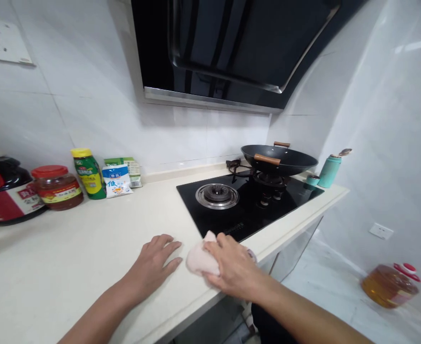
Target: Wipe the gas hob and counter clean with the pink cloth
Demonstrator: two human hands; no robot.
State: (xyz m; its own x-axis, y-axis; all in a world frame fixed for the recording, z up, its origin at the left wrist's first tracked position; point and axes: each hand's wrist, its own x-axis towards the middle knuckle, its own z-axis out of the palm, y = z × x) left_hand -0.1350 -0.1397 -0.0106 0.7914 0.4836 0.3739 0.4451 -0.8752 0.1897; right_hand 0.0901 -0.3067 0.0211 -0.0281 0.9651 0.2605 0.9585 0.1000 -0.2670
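right hand (232, 265) clutches a pale cloth (199, 258); left hand (155, 260) (loosely spread) is beside it

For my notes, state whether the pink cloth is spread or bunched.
Bunched: the cloth is gathered in the right hand, one peak poking up.

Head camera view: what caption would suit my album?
Right hand holding a crumpled pale pink cloth by a flat, glossy black cooktop, left hand open over the cream countertop.

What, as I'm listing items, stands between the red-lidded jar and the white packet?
A yellow-capped green bottle, seen in the head view.
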